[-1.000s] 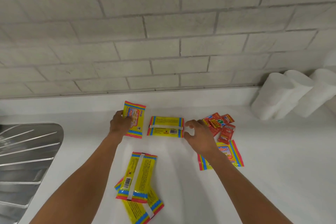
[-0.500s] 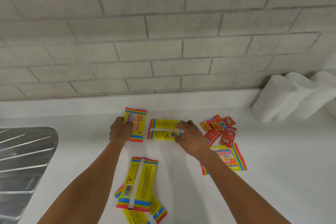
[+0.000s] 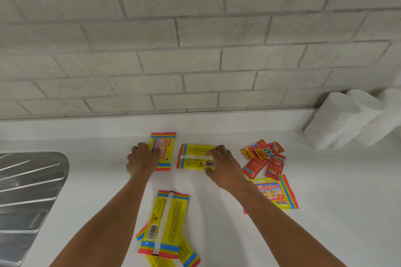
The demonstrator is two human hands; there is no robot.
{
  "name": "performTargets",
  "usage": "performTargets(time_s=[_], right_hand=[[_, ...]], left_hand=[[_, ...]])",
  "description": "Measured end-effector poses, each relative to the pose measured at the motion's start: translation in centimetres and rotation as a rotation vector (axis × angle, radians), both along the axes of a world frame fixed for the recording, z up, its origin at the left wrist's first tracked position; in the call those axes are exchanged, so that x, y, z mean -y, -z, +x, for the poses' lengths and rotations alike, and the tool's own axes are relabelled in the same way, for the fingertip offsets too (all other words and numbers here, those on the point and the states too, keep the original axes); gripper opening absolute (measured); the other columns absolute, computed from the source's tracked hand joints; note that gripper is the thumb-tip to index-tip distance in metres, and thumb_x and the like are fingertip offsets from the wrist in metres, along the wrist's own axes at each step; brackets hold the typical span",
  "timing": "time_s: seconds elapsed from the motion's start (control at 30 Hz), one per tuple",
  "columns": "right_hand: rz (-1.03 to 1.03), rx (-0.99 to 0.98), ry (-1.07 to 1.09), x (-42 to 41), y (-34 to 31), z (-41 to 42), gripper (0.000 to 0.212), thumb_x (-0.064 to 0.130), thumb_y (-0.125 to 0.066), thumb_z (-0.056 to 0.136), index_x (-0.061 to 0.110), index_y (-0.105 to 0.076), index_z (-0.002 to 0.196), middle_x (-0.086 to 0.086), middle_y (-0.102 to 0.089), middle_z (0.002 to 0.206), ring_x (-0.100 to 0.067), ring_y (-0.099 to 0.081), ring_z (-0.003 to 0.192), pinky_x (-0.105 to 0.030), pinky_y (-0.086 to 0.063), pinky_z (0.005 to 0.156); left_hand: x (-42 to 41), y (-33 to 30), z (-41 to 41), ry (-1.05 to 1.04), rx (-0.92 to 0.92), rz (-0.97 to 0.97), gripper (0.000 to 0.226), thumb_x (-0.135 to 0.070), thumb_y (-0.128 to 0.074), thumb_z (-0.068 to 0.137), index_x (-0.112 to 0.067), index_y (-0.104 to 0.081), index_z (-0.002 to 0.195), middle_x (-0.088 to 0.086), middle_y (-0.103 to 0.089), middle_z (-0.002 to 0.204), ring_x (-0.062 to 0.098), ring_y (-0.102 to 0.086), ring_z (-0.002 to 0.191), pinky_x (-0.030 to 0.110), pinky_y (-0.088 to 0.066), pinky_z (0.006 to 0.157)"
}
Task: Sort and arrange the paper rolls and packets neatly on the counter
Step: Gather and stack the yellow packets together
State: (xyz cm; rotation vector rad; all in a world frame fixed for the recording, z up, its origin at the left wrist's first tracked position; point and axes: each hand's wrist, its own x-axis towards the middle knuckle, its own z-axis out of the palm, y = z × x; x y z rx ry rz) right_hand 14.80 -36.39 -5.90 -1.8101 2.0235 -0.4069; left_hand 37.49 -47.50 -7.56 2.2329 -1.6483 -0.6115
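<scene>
On the white counter [image 3: 325,234] lie several yellow wipes packets. My left hand [image 3: 142,159] rests on the left side of an upright packet lying face up [image 3: 166,147], fingers curled over its edge. My right hand [image 3: 223,165] pinches the right end of a face-down packet [image 3: 194,158] lying sideways, thumb at its near edge and fingers on top. Two more face-down packets overlap near me [image 3: 168,223]. A face-up packet [image 3: 276,194] lies to the right, partly under my right forearm. Several small red sachets [image 3: 263,159] cluster beyond it. White paper rolls [image 3: 338,119] stand at the back right.
A steel sink drainboard [image 3: 28,191] takes up the left side. The grey brick wall [image 3: 195,39] rises behind the counter's raised back ledge [image 3: 86,124]. Bare counter stretches at the front right.
My right hand moved left from beside the sideways packet onto its right end and took hold of it. My left hand stayed on the upright packet. The camera tilted slightly.
</scene>
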Motion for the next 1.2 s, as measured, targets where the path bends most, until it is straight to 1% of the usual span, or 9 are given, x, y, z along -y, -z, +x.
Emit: performTargets(time_s=[0.3,0.43,0.63,0.8,0.93,1.0,1.1,1.17,1.2], right_hand=[[0.149,-0.087,-0.116,3.5,0.4,-0.3,0.09,0.044,-0.071,0.083,0.02,-0.021,0.154,-0.006,-0.022,0.16,-0.027,-0.018,0.148,-0.052,-0.023,0.117],[0.183,-0.181,-0.143,3.4,1.1,-0.8,0.089,0.051,-0.072,0.08,0.023,-0.029,0.152,-0.004,-0.032,0.156,-0.027,-0.027,0.144,-0.051,-0.028,0.112],[0.153,-0.311,-0.081,2.8,1.2,-0.2,0.079,0.061,-0.066,0.077,0.025,-0.038,0.141,-0.009,-0.046,0.132,-0.031,-0.041,0.122,-0.045,-0.036,0.095],[0.118,-0.24,0.014,1.4,0.9,-0.2,0.079,0.054,-0.067,0.073,0.023,-0.038,0.14,-0.008,-0.047,0.128,-0.031,-0.043,0.118,-0.043,-0.036,0.091],[0.075,0.034,0.136,0.1,0.5,0.0,0.07,0.053,-0.068,0.073,0.027,-0.045,0.134,-0.004,-0.053,0.121,-0.029,-0.049,0.115,-0.041,-0.043,0.091],[0.064,0.365,0.218,-0.6,-0.3,0.2,0.055,0.049,-0.071,0.075,0.029,-0.054,0.124,0.001,-0.059,0.114,-0.023,-0.062,0.103,-0.036,-0.052,0.085],[0.132,0.842,0.291,-1.5,-2.5,0.9,0.03,0.042,-0.072,0.083,0.029,-0.064,0.108,0.005,-0.067,0.103,-0.013,-0.067,0.083,-0.033,-0.057,0.08],[0.226,1.045,0.267,-2.0,-3.3,1.3,0.022,0.038,-0.066,0.089,0.026,-0.067,0.107,0.0,-0.068,0.1,-0.016,-0.066,0.087,-0.035,-0.056,0.083],[0.262,1.14,0.246,-2.2,-3.5,1.5,0.024,0.037,-0.063,0.091,0.023,-0.068,0.109,-0.006,-0.07,0.104,-0.021,-0.067,0.092,-0.039,-0.056,0.087]], left_hand=[[-1.3,-0.5,0.4,0.036,-0.09,-0.078,0.049,-0.05,-0.055,0.093,-0.021,-0.05,0.133,0.006,-0.054,0.128,0.031,-0.051,0.118,0.046,-0.047,0.089],[-2.3,-1.0,0.6,0.067,-0.128,-0.122,0.044,-0.043,-0.058,0.091,-0.024,-0.051,0.13,0.004,-0.056,0.124,0.029,-0.051,0.116,0.044,-0.047,0.089],[-3.9,-1.4,0.9,0.076,-0.158,-0.15,0.04,-0.036,-0.058,0.092,-0.025,-0.051,0.13,0.001,-0.059,0.122,0.028,-0.052,0.115,0.039,-0.045,0.087],[-5.7,-1.5,0.5,0.085,-0.179,-0.174,0.036,-0.034,-0.057,0.094,-0.025,-0.052,0.128,0.003,-0.06,0.119,0.029,-0.053,0.111,0.034,-0.041,0.08],[-7.3,-1.8,-0.1,0.121,-0.24,-0.203,0.031,-0.031,-0.06,0.091,-0.025,-0.056,0.121,0.002,-0.061,0.114,0.029,-0.058,0.105,0.038,-0.048,0.084],[-7.9,-2.0,-0.6,0.14,-0.303,-0.209,0.026,-0.03,-0.063,0.09,-0.025,-0.058,0.115,0.0,-0.063,0.111,0.027,-0.063,0.098,0.039,-0.05,0.086],[-9.3,-3.1,-2.0,0.175,-0.453,-0.192,0.023,-0.028,-0.062,0.094,-0.023,-0.061,0.116,-0.002,-0.066,0.108,0.012,-0.064,0.084,0.025,-0.049,0.077],[-10.3,-3.8,-2.9,0.181,-0.589,-0.16,0.024,-0.027,-0.061,0.096,-0.023,-0.061,0.119,-0.003,-0.066,0.106,0.008,-0.063,0.086,0.018,-0.046,0.074],[-10.6,-3.9,-3.2,0.181,-0.653,-0.15,0.025,-0.03,-0.061,0.096,-0.025,-0.06,0.121,-0.003,-0.066,0.105,0.012,-0.064,0.091,0.022,-0.048,0.079]])
